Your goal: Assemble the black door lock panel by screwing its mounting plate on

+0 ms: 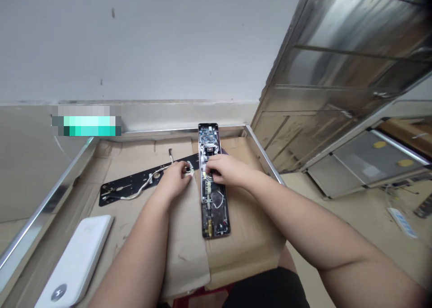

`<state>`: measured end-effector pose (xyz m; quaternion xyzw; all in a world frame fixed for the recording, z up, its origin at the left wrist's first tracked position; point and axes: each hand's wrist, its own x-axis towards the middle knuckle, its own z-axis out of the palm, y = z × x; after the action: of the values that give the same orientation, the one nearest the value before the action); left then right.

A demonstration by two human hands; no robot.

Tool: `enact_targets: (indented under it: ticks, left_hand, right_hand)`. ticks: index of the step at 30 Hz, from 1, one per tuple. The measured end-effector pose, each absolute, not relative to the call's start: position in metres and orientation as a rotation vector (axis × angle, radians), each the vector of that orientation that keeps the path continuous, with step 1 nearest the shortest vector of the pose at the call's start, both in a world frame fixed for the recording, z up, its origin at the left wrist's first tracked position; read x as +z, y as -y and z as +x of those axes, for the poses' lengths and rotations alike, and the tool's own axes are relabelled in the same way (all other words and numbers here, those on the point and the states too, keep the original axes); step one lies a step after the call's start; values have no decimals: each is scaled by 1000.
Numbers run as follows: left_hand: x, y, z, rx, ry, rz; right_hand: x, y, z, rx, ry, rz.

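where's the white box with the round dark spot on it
In the head view, the white box lies at the lower left on the brown covering, nearest the left forearm and below the black plate.

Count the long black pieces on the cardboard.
2: a flat black plate beneath the left hand; an open black electronics casing beneath the right hand. Others may be hidden.

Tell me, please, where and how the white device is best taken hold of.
Probably across the middle of the white device, from above with the left hand: thumb on its right long side, fingers on the left one. It lies flat on the cardboard, a slab with straight long sides and rounded corners.
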<state>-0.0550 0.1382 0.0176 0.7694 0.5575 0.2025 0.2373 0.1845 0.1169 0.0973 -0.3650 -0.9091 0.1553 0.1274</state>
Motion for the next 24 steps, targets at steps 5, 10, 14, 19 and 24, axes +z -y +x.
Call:
enact_targets:
  ticks: [5, 10, 14, 19, 24]
  left_hand:
    - [24, -138, -55, 576, -1551, 2092]
    - [32, -137, -56, 679, -1688, 2009]
    - [32, -136, -55, 682, -1724, 2024]
    - [30, -137, -57, 669, -1726, 1971]
    - [27, -138, -57, 606, -1713, 1977]
  right_hand:
    - [99, -115, 182, 336, 2659, -1172]
    - [100, -113, 181, 308, 2681, -1170]
    - [100, -114, 183, 411, 2678, -1082]
    - [103, -113, 183, 462, 2653, -1172]
    - [106, -112, 182, 414, 2667, -1242]
